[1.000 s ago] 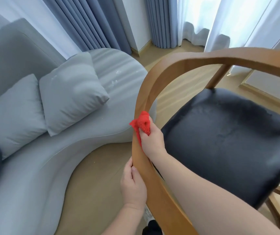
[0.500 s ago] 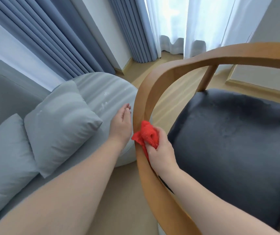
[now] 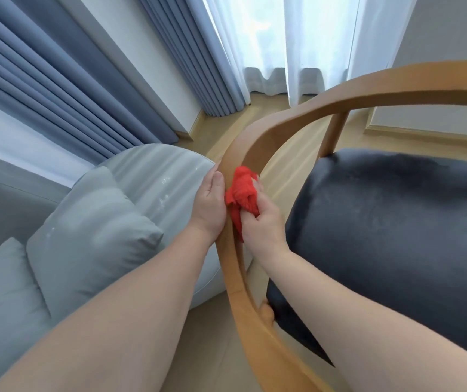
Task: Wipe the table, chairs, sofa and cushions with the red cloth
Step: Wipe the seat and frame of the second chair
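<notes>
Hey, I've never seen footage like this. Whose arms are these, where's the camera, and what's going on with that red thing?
There is no machine here. A person wears a wide-angle camera on the head, so the single picture looks down along their own bare arms. The right hand grips a red cloth and presses it on the curved wooden rail of a chair with a dark seat. The left hand rests flat against the rail's outer side, holding nothing. At the left stands a grey sofa with two grey cushions; curtains hang behind.
</notes>
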{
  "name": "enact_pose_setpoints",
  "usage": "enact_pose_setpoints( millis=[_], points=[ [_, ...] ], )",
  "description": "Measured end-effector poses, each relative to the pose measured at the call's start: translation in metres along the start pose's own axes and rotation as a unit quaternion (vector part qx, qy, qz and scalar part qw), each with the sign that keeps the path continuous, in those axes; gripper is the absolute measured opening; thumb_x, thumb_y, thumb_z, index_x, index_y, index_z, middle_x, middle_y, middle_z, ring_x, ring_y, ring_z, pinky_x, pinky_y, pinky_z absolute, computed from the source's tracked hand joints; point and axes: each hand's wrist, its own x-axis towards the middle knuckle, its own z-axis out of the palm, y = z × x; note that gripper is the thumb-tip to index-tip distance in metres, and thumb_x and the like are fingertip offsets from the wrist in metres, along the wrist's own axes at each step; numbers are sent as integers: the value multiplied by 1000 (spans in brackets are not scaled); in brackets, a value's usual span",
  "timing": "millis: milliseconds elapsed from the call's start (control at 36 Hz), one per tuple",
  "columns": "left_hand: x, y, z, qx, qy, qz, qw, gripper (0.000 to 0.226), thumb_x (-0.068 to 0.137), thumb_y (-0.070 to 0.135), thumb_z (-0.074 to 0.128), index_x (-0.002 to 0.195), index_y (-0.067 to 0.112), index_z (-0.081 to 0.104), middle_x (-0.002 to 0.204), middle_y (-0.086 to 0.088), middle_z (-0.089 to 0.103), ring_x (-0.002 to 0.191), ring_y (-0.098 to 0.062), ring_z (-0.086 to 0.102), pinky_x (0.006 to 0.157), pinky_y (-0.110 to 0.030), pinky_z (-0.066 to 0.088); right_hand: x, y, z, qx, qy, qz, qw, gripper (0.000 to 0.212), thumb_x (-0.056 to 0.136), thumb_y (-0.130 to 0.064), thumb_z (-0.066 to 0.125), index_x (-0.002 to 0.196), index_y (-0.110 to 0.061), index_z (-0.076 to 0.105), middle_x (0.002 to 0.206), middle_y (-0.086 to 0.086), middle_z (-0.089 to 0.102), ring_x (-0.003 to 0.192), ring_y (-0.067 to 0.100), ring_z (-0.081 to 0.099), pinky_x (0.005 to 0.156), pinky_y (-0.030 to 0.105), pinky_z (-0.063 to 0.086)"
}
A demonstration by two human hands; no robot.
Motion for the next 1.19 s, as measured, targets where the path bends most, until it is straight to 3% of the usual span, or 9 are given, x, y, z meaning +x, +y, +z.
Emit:
enact_pose_setpoints(
  millis=[278, 528, 695, 778, 889, 972, 1056, 1111, 1195],
  points=[
    [1, -1, 1, 54, 15, 26, 998, 39, 104, 25, 29, 134, 14, 51, 131, 0, 56, 122, -11, 47, 104, -20, 32, 61, -22, -6, 13, 94, 0, 996, 50, 96, -19, 53, 144, -25, 42, 154, -7, 32, 143, 13, 26, 119, 39, 24],
    [0, -3, 0, 46, 17, -8, 999, 41, 104, 29, 28, 137, 13, 47, 135, -8, 52, 128, -21, 45, 111, -43, 32, -30, 23, -9, 20, -69, 4, 997, 61, 93, -10, 54, 134, -52, 41, 142, -36, 37, 138, -10, 24, 116, 21, 23],
    [-1, -2, 2, 54, 24, -2, 998, 40, 104, 30, 27, 136, 19, 49, 131, 4, 56, 123, -9, 48, 109, -37, 35, -48, 40, -19, 46, -104, 78, 990, 58, 91, -5, 55, 137, -39, 48, 147, -14, 44, 137, 5, 37, 113, 39, 36],
    [0, -2, 2, 57, 18, -4, 998, 42, 104, 30, 27, 137, 15, 47, 135, -3, 53, 128, -16, 45, 111, -41, 33, -24, 30, -13, 58, -60, 73, 994, 53, 93, -8, 56, 132, -42, 51, 146, -13, 44, 137, 7, 38, 111, 29, 37],
    [0, 0, 3, 62, 23, 13, 998, 40, 104, 25, 28, 136, 13, 48, 133, -1, 55, 126, -12, 47, 111, -36, 32, 33, 12, -6, 74, 41, 62, 994, 41, 93, -11, 53, 133, -18, 57, 147, 4, 45, 138, 22, 39, 114, 44, 33],
    [-1, -2, 2, 73, 20, 6, 997, 42, 104, 30, 27, 140, 16, 44, 138, 2, 51, 128, -8, 43, 113, -33, 30, 83, -7, -13, 86, 141, 65, 984, 43, 92, -12, 55, 135, -20, 55, 145, -9, 46, 136, 16, 40, 114, 38, 33],
    [0, -5, 2, 93, 10, 11, 996, 44, 103, 37, 24, 141, 24, 42, 136, 9, 50, 124, -3, 44, 110, -23, 32, 123, -29, -26, 145, 230, 75, 959, 26, 89, -21, 62, 102, -41, 72, 97, -40, 61, 103, 3, 58, 98, 27, 44],
    [0, -6, 1, 93, 11, 14, 995, 44, 103, 38, 24, 142, 26, 41, 135, 12, 49, 123, -1, 43, 105, -13, 31, 135, -36, -29, 143, 252, 76, 954, 33, 88, -20, 61, 83, -51, 71, 100, -30, 65, 98, 5, 59, 97, 28, 46],
    [-1, -9, -2, 90, 9, 17, 996, 44, 103, 38, 24, 141, 25, 42, 135, 11, 50, 123, -2, 44, 103, -10, 32, 134, -30, -27, 126, 249, 68, 958, 33, 89, -16, 57, 91, -46, 71, 107, -14, 68, 103, 9, 61, 101, 34, 48]
  ],
)
